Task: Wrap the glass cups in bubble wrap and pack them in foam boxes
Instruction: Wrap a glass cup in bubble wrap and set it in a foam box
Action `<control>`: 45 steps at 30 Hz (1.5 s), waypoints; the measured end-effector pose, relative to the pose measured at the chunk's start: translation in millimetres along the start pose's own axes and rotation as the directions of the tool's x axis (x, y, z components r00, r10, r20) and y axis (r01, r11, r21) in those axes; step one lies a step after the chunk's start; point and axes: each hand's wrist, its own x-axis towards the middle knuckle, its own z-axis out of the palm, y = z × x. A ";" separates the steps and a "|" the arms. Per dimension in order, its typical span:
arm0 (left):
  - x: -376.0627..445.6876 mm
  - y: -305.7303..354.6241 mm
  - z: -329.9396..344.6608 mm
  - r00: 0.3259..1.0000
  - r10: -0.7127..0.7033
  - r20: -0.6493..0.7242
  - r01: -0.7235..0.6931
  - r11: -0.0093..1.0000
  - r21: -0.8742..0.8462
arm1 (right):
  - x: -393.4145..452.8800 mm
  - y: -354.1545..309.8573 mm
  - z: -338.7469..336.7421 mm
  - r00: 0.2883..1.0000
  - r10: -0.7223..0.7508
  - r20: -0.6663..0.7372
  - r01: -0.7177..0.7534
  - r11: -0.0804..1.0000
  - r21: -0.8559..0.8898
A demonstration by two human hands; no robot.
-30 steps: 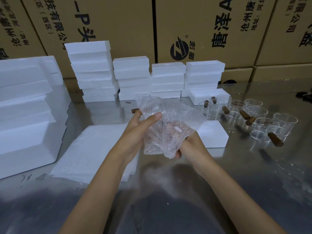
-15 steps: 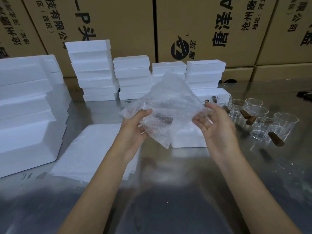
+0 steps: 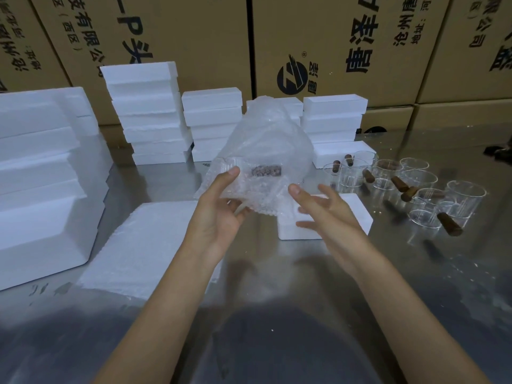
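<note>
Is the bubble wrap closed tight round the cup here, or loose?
Loose. The bubble wrap billows upward, held only by the left hand; the right hand is open beside it. A brown handle shows through.

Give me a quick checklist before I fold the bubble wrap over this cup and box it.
1. Left hand grips the bubble wrap: ok.
2. Wrapped cup's wooden handle shows through the wrap, so the cup is inside: ok.
3. Wrap closed around the cup: not ok, the top stands loose and open.
4. Right hand on the wrap: not ok, open and apart from it.
5. Foam box in reach under the right hand: ok; whether it is open, cannot tell.
6. Bare glass cups left to wrap: ok, several at right.
</note>
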 end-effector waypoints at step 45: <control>-12.4 -2.8 4.9 0.968 -0.149 0.204 -0.199 0.045 0.979 | -6.4 17.8 17.2 0.845 -0.530 0.079 0.498 0.723 -0.478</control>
